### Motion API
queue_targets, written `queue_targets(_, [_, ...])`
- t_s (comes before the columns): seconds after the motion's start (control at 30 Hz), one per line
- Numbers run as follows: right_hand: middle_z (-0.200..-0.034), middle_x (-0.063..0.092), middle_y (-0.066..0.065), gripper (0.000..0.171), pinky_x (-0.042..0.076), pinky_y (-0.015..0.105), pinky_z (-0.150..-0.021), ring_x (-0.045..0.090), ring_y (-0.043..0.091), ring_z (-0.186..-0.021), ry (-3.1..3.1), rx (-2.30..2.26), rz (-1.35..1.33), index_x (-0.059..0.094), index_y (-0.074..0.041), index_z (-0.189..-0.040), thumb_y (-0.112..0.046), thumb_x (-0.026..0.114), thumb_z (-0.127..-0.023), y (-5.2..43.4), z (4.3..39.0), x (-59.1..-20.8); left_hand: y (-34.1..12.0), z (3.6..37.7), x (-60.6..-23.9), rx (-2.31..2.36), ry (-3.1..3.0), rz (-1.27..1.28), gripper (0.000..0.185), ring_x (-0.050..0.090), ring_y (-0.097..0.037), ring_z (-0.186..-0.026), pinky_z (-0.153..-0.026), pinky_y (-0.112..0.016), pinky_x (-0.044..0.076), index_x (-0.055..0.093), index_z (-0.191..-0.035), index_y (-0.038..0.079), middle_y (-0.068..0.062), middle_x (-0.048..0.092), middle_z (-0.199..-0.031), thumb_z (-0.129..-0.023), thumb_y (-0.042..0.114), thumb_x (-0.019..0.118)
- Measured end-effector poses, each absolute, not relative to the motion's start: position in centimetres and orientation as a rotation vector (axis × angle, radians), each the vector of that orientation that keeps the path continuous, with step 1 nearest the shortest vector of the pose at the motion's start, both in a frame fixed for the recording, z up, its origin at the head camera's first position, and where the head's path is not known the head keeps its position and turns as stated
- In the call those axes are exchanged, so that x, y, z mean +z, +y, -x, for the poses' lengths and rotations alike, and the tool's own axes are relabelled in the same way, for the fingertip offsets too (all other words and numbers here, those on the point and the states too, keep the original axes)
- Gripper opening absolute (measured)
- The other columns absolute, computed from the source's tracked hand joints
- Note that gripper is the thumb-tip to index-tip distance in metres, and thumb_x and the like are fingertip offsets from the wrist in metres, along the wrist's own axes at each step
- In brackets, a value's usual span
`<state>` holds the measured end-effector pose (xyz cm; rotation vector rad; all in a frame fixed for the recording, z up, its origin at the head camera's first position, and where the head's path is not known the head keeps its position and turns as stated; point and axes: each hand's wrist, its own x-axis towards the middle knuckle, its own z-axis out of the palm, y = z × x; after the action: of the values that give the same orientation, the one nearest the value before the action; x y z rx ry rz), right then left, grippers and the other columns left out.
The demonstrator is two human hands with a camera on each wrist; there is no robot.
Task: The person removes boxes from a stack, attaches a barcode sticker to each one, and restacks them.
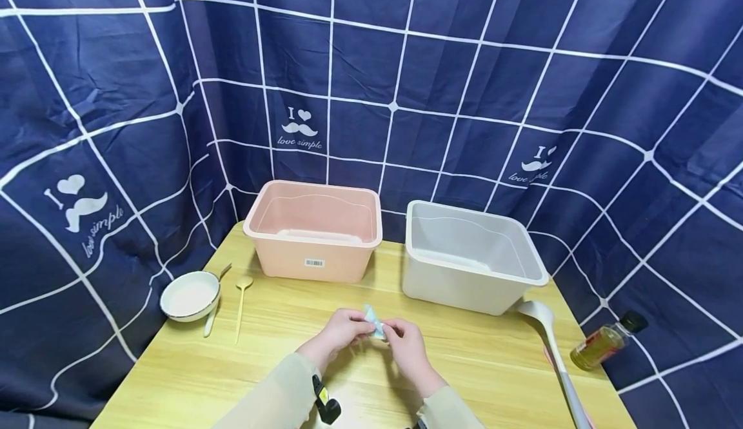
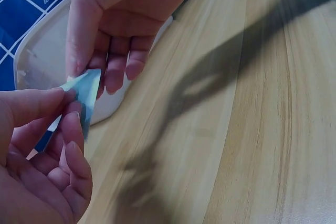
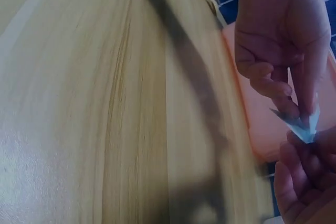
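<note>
Both hands meet over the middle of the wooden table [image 1: 232, 377] and pinch one small light-blue packet [image 1: 374, 321] between them. My left hand [image 1: 361, 329] holds its left side with thumb and fingertips. My right hand [image 1: 392, 331] holds the right side the same way. In the left wrist view the packet [image 2: 84, 90] shows as a thin pale-blue triangle between my left hand [image 2: 65, 107] below and my right hand [image 2: 93, 72] above. The right wrist view has the packet [image 3: 303, 127] at the right edge, with the left hand [image 3: 295, 109] over the right hand [image 3: 303, 146].
A pink bin [image 1: 290, 258] and a white bin [image 1: 453, 287] stand side by side at the back. A white bowl [image 1: 189, 295] and a yellow spoon [image 1: 240, 306] lie at the left. A white ladle [image 1: 551, 345] and an oil bottle [image 1: 606, 340] lie at the right edge.
</note>
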<state>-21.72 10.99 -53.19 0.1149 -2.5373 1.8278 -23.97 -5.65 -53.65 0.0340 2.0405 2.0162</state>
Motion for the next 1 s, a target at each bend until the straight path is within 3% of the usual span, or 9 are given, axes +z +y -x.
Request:
queue_targets(0.2, [-0.078,0.064,0.012,0.011,0.047,0.022,-0.06,0.06,0.025,-0.075,-2.507,1.837,-0.045,0.066,0.01,-0.095,0.001,0.06,-0.094,11.5,21.7,-53.3,-5.8,24.0,-53.9,2.042,2.056,-0.016,0.015,0.058,-0.014,-0.062,-0.053,-0.022,0.043,0.071,-0.095,-0.006,-0.016,0.068,-0.082,-0.083,0.003,0.073])
queue_targets(0.43, [-0.075,0.062,0.008,0.01,0.05,0.026,-0.059,0.058,0.018,-0.071,-2.504,1.836,0.01,0.066,0.01,-0.093,0.003,0.058,-0.094,12.2,21.8,-53.7,-6.2,24.3,-54.2,2.069,2.078,0.045,0.009,0.058,-0.013,-0.063,-0.052,-0.023,0.043,0.067,-0.09,-0.003,-0.005,0.064,-0.079,-0.084,0.003,0.072])
queue_targets(1.0, [-0.075,0.064,0.008,0.013,0.053,0.027,-0.062,0.061,0.017,-0.07,-2.426,1.881,0.186,0.065,0.013,-0.097,0.001,0.06,-0.093,14.9,21.6,-53.7,-5.7,25.7,-55.3,2.109,2.012,0.11,0.006,0.055,-0.007,-0.05,-0.046,-0.015,0.04,0.06,-0.086,-0.002,-0.006,0.058,-0.073,-0.084,-0.005,0.065])
